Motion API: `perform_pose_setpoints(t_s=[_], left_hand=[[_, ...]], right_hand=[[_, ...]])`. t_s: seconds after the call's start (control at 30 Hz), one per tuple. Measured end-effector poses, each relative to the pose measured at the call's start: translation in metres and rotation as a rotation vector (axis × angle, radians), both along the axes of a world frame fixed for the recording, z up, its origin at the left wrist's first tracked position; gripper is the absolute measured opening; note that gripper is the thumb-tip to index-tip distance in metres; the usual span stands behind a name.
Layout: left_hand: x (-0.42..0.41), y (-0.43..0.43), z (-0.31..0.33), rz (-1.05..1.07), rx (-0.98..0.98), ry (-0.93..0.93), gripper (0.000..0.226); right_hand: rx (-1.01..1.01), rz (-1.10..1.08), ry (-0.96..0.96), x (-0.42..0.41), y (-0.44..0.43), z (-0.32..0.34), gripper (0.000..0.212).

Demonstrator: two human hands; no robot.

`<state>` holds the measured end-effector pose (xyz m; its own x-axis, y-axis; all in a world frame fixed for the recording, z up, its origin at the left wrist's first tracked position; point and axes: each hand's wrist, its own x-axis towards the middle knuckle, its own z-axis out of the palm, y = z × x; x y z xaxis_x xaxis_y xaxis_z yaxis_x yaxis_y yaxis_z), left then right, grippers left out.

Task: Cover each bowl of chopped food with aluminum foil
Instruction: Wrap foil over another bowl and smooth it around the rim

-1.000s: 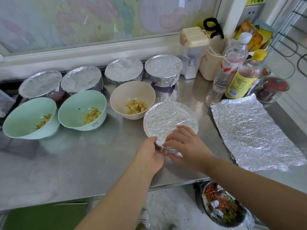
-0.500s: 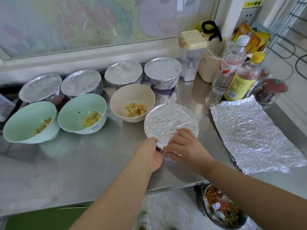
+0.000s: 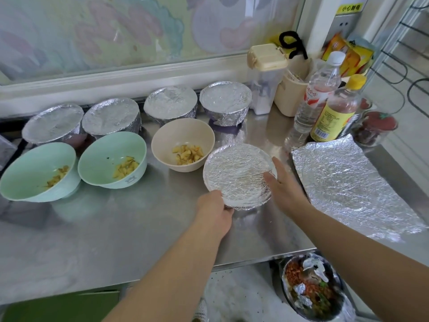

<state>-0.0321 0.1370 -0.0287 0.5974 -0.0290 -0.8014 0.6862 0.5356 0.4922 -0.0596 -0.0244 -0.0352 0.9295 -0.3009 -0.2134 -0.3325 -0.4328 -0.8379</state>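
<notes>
Kitchen: steel counter [image 3: 97,233], food bowls [image 3: 111,160], condiment bottles [image 3: 334,117], foil sheet [image 3: 348,180].

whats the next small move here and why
Probably press the foil down round the right side of the foil-covered bowl. The right hand lies flat against that rim with straight fingers, while the left hand grips the near edge and steadies it.

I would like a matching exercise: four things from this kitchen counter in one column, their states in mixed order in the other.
1. beige bowl
2. foil sheet
3. front right bowl
4. yellow-capped bottle

a. stands upright
b. uncovered, chopped food inside
c. lies flat on the counter
d. covered with foil

Pairs: 1-b, 2-c, 3-d, 4-a.
</notes>
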Motion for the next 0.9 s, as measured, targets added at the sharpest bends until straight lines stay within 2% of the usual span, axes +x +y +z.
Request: perform_pose_setpoints(t_s=[0.13,0.23,0.3,0.37,0.43,0.47,0.53,0.63,0.73,0.83,0.9], left_hand=[[-0.003,0.0,0.003,0.026,0.007,0.024,0.027],[-0.022,-0.004,0.009,-0.037,0.011,0.041,0.023],[-0.03,-0.002,0.018,-0.11,0.064,0.016,0.02],[-0.017,0.009,0.011,-0.14,0.189,-0.075,0.041],[0.001,0.019,0.005,-0.222,0.319,-0.19,0.065],[0.007,0.022,0.003,-0.279,0.349,-0.245,0.065],[0.011,0.021,0.001,-0.366,0.363,-0.333,0.051],[0.006,0.017,0.008,-0.411,0.4,-0.395,0.049],[-0.005,0.015,0.009,-0.349,0.408,-0.34,0.041],[-0.02,0.021,0.007,-0.328,0.409,-0.229,0.023],[-0.018,0.026,0.007,-0.322,0.451,-0.232,0.016]], right_hand=[[0.158,-0.05,0.002,0.0,0.004,0.007,0.053],[0.259,-0.157,-0.006,-0.006,0.003,0.009,0.056],[0.279,-0.304,-0.026,-0.018,0.004,0.007,0.043],[0.321,-0.428,-0.017,-0.031,0.01,0.001,0.024],[0.394,-0.509,0.023,-0.039,0.017,-0.008,0.026],[0.428,-0.525,0.032,-0.04,0.02,-0.011,0.027],[0.457,-0.541,0.046,-0.037,0.026,-0.014,0.026],[0.413,-0.555,0.066,-0.03,0.027,-0.012,0.03],[0.386,-0.529,0.091,-0.024,0.023,-0.008,0.031],[0.384,-0.448,0.112,-0.014,0.01,-0.012,0.032],[0.391,-0.42,0.107,-0.011,0.003,-0.002,0.032]])
